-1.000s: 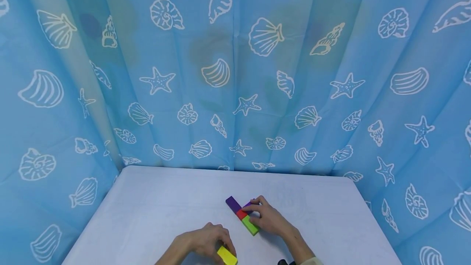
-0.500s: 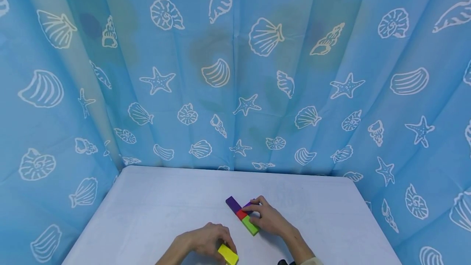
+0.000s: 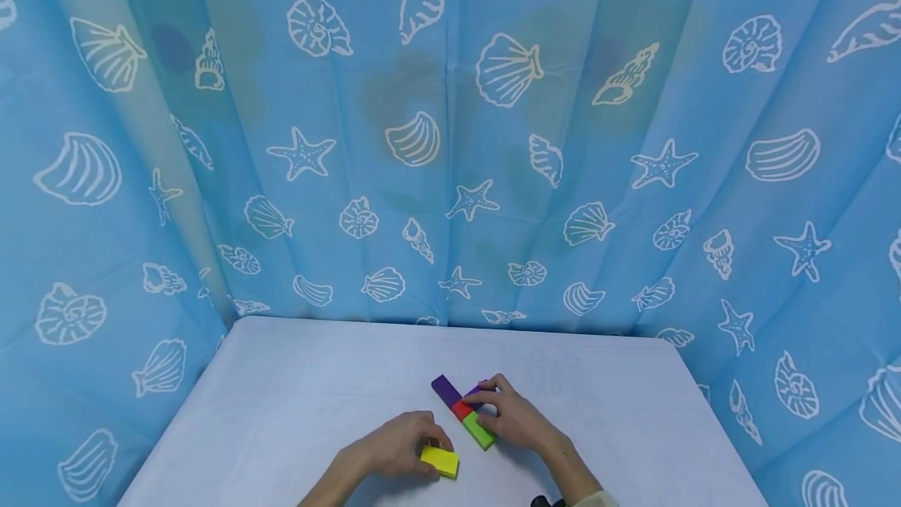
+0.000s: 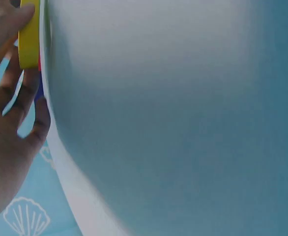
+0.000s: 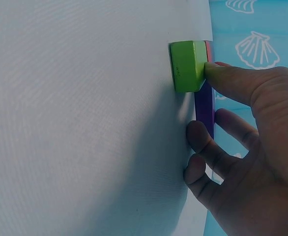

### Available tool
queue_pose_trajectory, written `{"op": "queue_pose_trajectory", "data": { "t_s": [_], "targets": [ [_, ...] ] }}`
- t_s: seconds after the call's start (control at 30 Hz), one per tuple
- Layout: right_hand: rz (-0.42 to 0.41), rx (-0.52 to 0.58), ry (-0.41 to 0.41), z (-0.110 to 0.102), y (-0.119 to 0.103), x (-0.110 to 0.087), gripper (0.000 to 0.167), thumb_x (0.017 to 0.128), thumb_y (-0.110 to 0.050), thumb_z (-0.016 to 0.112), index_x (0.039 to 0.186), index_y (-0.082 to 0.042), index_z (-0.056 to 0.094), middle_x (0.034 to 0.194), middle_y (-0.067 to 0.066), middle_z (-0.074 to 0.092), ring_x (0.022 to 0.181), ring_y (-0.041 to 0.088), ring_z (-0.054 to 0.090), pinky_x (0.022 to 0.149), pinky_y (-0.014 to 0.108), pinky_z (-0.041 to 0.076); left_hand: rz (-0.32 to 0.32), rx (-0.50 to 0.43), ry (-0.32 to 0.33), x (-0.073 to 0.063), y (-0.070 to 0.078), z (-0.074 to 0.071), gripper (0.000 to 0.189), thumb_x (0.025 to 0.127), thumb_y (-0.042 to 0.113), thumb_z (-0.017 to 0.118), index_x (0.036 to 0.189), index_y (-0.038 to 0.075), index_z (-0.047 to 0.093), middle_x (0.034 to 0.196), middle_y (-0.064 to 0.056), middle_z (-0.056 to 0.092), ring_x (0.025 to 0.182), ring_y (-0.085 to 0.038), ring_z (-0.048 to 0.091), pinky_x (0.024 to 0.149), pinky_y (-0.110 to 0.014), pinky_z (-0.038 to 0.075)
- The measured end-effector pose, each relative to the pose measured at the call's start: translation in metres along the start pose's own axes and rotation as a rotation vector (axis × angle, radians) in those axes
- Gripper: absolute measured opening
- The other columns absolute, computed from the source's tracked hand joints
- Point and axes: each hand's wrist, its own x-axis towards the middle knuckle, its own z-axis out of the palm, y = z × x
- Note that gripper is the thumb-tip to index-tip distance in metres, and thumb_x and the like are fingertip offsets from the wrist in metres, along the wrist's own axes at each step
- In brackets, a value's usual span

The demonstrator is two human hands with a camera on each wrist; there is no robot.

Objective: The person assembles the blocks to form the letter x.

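Observation:
My left hand [image 3: 401, 446] pinches a yellow rectangular block [image 3: 442, 461] between thumb and fingers, close over the white tabletop and left of the other blocks. In the left wrist view the yellow block [image 4: 30, 39] stands on edge by the fingers. A purple block [image 3: 446, 390], a red block [image 3: 461, 410] and a green block [image 3: 479, 432] form a slanting row. A second purple block [image 3: 475, 394] branches from it, partly hidden by my right hand [image 3: 517, 418]. The right thumb touches the green block [image 5: 186, 66]; its fingers rest loosely near the branching purple block [image 5: 204, 110].
The white-covered table [image 3: 317, 366] carries the blocks. Blue curtains [image 3: 450, 139] with white shell prints stand behind it and along both sides. A small black object [image 3: 540, 501] shows at the bottom edge by the right sleeve [image 3: 597, 498].
My left hand has moved the yellow block away from me toward the block row and turned it more crosswise. The right hand and the joined blocks have stayed in place.

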Motion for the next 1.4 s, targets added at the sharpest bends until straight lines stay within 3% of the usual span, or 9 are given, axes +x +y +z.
{"op": "queue_pose_trajectory", "data": {
  "t_s": [0.17, 0.37, 0.87, 1.4],
  "targets": [
    [-0.005, 0.004, 0.001, -0.001, -0.001, -0.001, 0.033, 0.094, -0.025, 0.07, 0.125, -0.037, 0.07, 0.132, 0.004, 0.048, 0.113, 0.027, 0.057, 0.095, 0.053, 0.052, -0.102, 0.086, 0.134, 0.005, 0.004, -0.001, 0.033, 0.08, 0.035, 0.086, 0.11, 0.035, 0.073, 0.087, 0.017, 0.054, 0.079, -0.003, 0.05, 0.077, -0.024, 0.046],
    [-0.007, -0.003, 0.0, -0.001, 0.0, 0.0, 0.033, 0.094, -0.026, 0.07, 0.125, -0.037, 0.069, 0.132, 0.004, 0.047, 0.113, 0.026, 0.056, 0.096, 0.052, 0.051, -0.13, 0.128, 0.204, 0.009, 0.005, -0.002, 0.036, 0.079, 0.036, 0.086, 0.111, 0.031, 0.072, 0.088, 0.016, 0.055, 0.079, -0.003, 0.051, 0.075, -0.025, 0.047],
    [-0.014, -0.005, 0.014, 0.0, 0.001, 0.001, 0.033, 0.094, -0.026, 0.07, 0.125, -0.036, 0.07, 0.132, 0.004, 0.048, 0.117, 0.028, 0.057, 0.097, 0.054, 0.05, -0.193, 0.13, 0.321, 0.016, 0.008, 0.001, 0.037, 0.08, 0.036, 0.085, 0.112, 0.025, 0.071, 0.09, 0.012, 0.057, 0.08, -0.005, 0.054, 0.074, -0.029, 0.05],
    [-0.006, 0.019, 0.005, 0.001, 0.001, 0.0, 0.032, 0.094, -0.027, 0.07, 0.125, -0.037, 0.07, 0.133, 0.004, 0.048, 0.115, 0.028, 0.056, 0.097, 0.056, 0.049, -0.249, 0.142, 0.361, 0.019, 0.009, 0.005, 0.038, 0.079, 0.042, 0.085, 0.109, 0.026, 0.069, 0.091, 0.011, 0.061, 0.08, -0.007, 0.057, 0.075, -0.032, 0.052]
  ]
}}
